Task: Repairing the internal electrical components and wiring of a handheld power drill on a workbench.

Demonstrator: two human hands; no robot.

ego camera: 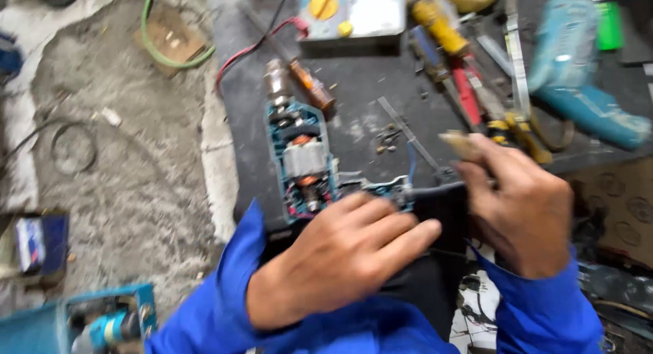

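Left hand [340,259], fingers loosely spread, pressed flat on opened drill [306,163] (teal shell, motor exposed) near workbench [360,116] edge. Right hand [520,204] curled around small pale tool [459,144], blurred. Beyond, pliers [513,126] and teal drill [585,75].

On the dark surface [367,82], a bare strip runs between the opened drill [303,160] and the row of tools at the right, broken only by a thin metal bar [408,133] and a few small screws [388,140]. Farther back, a grey meter box [354,10] and its red lead [262,41] close off the far edge. To the right, screwdrivers [445,38], pliers [517,126] and a teal drill [585,75] crowd together, leaving little gap. The left hand [340,259] and right hand [520,204] fill the near edge. The concrete floor [136,157] at the left lies mostly open.
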